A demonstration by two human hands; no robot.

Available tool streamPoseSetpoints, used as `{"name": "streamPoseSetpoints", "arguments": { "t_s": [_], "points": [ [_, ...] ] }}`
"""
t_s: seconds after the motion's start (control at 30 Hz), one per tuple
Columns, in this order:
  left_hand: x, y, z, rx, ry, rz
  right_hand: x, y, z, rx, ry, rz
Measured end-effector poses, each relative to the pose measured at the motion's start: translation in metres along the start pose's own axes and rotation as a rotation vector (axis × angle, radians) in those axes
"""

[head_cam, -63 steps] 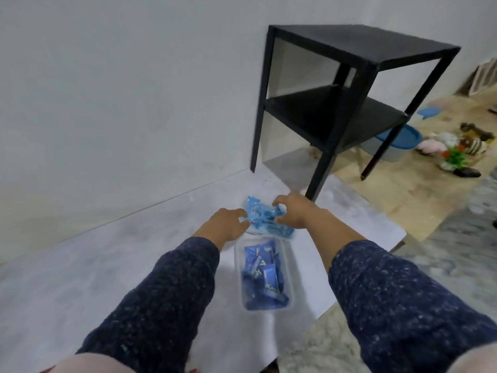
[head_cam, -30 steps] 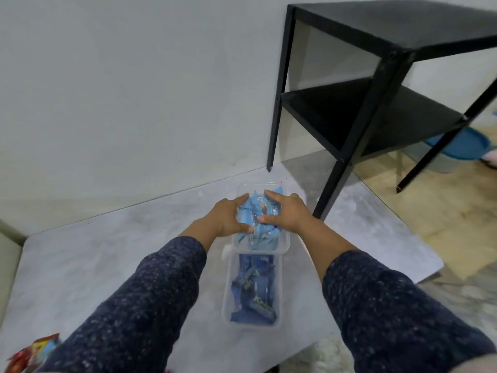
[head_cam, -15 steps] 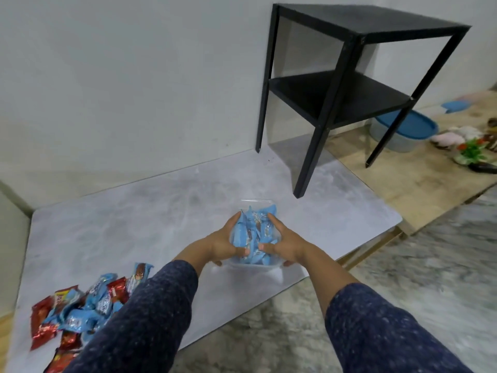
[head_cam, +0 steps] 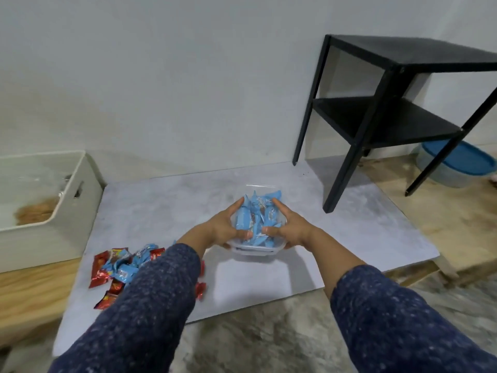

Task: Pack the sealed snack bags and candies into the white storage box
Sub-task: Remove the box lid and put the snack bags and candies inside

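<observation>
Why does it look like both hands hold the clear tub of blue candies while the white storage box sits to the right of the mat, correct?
Not quite. In the head view the white storage box sits left of the mat, not right. The rest holds: the left hand and right hand both hold the clear tub of blue candies.

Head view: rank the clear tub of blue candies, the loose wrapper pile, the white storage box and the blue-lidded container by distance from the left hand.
1. Clear tub: held in the left hand.
2. Wrapper pile: lower left, on the mat.
3. White storage box: far left.
4. Blue-lidded container: far right, behind the black table.
</observation>
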State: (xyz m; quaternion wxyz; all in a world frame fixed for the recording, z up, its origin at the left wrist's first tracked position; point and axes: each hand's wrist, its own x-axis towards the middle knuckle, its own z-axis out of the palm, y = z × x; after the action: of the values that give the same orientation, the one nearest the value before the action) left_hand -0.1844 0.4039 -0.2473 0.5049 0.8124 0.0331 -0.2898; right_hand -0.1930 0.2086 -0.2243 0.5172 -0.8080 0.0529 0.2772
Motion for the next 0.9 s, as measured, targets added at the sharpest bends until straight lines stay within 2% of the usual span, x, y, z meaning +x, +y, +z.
{"name": "streamPoseSetpoints", "arguments": {
  "t_s": [0.23,0.4,0.67,0.9],
  "points": [
    [-0.083,0.024,-0.101,-0.025,0.253,0.087,-0.007,-0.121,0.046,-0.158,-0.060,-0.265],
    [-0.160,0.008,-0.191,-0.038,0.440,0.113,-0.008,-0.208,0.124,-0.236,-0.136,-0.454],
    [-0.273,-0.079,-0.341,-0.024,0.594,0.053,-0.001,-0.306,0.306,-0.231,-0.266,-0.594],
    [-0.321,-0.164,-0.448,0.038,0.616,-0.030,0.028,-0.344,0.454,-0.166,-0.280,-0.571]
  ]
}}
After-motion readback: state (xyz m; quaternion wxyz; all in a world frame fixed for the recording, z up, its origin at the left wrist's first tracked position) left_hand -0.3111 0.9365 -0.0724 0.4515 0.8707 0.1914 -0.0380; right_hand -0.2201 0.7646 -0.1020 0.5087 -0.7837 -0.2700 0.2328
